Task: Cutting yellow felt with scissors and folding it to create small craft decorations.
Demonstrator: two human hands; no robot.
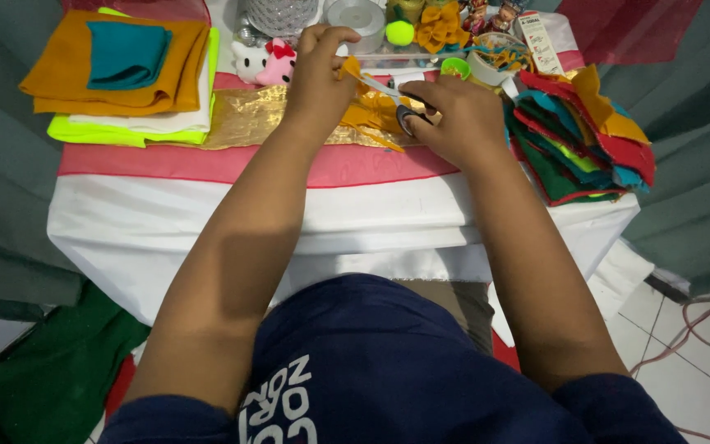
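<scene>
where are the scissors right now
In the head view, the scissors are at the table's far middle, in the right hand, blades pointing at the orange felt piece held by the left hand.

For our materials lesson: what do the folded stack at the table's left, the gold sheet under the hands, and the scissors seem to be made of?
Folded stack: likely felt, matte and soft-edged, in mustard, teal, white and neon yellow.
Gold sheet: probably thin shiny fabric or foil; it glints and wrinkles.
Scissors, in the right hand: pale glinting blades, seemingly metal; dark handle, probably plastic.
</scene>
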